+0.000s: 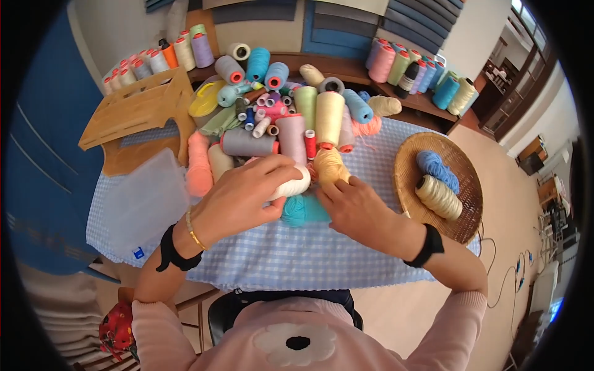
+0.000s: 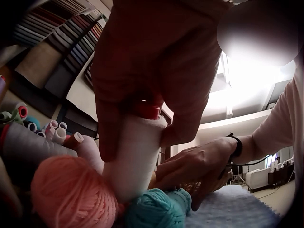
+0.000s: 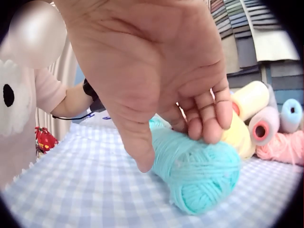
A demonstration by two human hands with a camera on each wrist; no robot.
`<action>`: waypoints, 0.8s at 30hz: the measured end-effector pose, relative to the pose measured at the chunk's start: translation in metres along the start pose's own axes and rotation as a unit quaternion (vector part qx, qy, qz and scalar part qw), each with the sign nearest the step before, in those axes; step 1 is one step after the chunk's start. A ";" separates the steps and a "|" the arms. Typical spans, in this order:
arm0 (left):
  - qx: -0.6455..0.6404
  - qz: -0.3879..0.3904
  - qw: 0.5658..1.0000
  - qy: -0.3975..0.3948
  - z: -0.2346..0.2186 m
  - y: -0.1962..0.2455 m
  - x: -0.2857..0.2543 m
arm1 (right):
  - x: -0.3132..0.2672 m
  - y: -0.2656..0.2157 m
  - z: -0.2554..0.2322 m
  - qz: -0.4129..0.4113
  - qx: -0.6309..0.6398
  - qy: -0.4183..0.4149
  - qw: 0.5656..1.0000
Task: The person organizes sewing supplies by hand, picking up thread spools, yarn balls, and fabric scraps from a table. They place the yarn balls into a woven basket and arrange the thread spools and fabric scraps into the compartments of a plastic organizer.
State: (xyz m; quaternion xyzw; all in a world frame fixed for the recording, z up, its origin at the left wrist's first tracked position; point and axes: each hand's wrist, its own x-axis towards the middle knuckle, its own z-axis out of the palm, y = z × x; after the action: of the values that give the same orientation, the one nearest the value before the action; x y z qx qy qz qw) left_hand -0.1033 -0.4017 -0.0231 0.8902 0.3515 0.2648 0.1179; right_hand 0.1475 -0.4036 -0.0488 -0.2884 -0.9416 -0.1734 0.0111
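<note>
In the head view my left hand (image 1: 250, 191) grips a white thread spool (image 1: 293, 184). The left wrist view shows this white spool (image 2: 133, 159) tilted between thumb and fingers, its red core end up at the palm. My right hand (image 3: 161, 80) is over a turquoise yarn ball (image 3: 202, 171) on the cloth, thumb apart from the loosely bent fingers, whose tips are right at the ball's top. A yellow yarn ball (image 1: 331, 166) lies just beyond the right fingertips. A coral yarn ball (image 2: 73, 192) lies below and beside the white spool.
Many thread spools and yarn balls crowd the table's back, around a grey spool (image 1: 247, 143). A wooden rack (image 1: 136, 111) and a clear plastic box (image 1: 145, 195) stand left. At right, a woven basket (image 1: 405, 179) holds blue yarn (image 1: 438, 170) and a beige spool (image 1: 439, 198).
</note>
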 end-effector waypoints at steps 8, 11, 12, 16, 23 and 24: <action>-0.007 -0.034 0.999 -0.016 -0.002 0.002 -0.006 | 0.011 0.007 -0.002 0.022 0.039 -0.038 0.998; -0.015 -0.037 0.999 -0.013 -0.001 -0.001 -0.008 | 0.002 0.011 -0.033 0.031 0.081 -0.022 0.996; -0.015 -0.037 0.999 -0.012 -0.002 -0.001 -0.009 | -0.004 0.014 -0.046 0.060 0.083 -0.016 0.995; -0.020 -0.034 0.999 -0.012 -0.001 -0.002 -0.010 | -0.041 0.048 -0.076 0.180 0.128 0.058 0.974; 0.020 0.016 0.999 -0.035 0.008 0.002 -0.016 | -0.147 0.156 -0.044 0.410 -0.055 0.089 0.906; 0.021 0.014 0.999 -0.033 0.009 0.004 -0.016 | -0.161 0.168 -0.034 0.407 -0.055 0.090 0.907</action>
State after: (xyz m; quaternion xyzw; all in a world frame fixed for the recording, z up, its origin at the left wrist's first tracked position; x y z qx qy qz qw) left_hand -0.1062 -0.4158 -0.0353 0.9056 0.3404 0.2293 0.1069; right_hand 0.3713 -0.3718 0.0169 -0.6303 -0.7261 -0.2304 0.1499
